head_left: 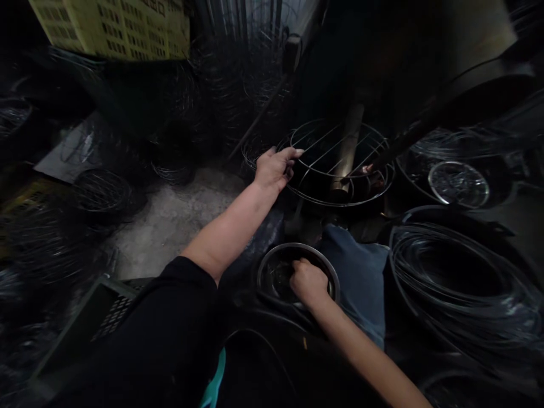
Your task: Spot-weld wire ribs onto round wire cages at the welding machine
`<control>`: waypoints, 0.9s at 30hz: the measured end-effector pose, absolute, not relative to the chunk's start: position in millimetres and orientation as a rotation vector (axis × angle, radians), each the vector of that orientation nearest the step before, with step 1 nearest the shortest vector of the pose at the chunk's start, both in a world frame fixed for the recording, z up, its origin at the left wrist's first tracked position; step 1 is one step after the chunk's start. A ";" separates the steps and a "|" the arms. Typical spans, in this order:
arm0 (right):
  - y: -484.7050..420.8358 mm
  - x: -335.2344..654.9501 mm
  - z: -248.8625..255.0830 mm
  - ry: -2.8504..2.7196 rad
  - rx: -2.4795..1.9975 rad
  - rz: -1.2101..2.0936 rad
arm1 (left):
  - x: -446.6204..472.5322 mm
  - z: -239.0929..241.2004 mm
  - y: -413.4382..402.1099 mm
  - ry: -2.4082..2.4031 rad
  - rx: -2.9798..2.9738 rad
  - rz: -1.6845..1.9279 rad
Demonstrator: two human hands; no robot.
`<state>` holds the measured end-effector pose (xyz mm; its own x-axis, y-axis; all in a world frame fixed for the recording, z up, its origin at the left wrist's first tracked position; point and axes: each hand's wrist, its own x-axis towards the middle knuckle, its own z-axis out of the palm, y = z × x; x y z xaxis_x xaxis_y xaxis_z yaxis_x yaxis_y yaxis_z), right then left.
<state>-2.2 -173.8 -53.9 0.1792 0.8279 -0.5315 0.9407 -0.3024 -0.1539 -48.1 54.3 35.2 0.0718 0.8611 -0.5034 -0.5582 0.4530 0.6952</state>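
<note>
My left hand (275, 168) reaches forward and grips the near-left rim of a round wire grille (340, 161) that lies flat in front of me. My right hand (309, 281) rests low over a small metal ring (272, 260), fingers curled on its inner edge. Its grip is hard to make out in the dark. A blue cloth (361, 277) lies just right of that hand.
A large coil of dark wire hoops (454, 283) fills the right. Another ring with a shiny centre (459, 184) sits at the far right. Wire grilles (102, 192) are stacked on the left. A yellow crate (114, 25) stands at the top left. Bare concrete floor (170, 221) shows at centre-left.
</note>
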 end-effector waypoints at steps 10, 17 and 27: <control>-196.8 40.0 -29.8 1.965 2.572 -1.328 | -39.4 33.7 11.8 0.936 0.416 1.208; -159.0 80.3 17.2 2.009 3.550 -1.080 | -31.3 29.8 2.9 0.903 0.461 1.264; -91.7 77.7 28.6 1.914 3.774 -0.746 | -26.6 32.9 3.3 0.897 0.515 1.315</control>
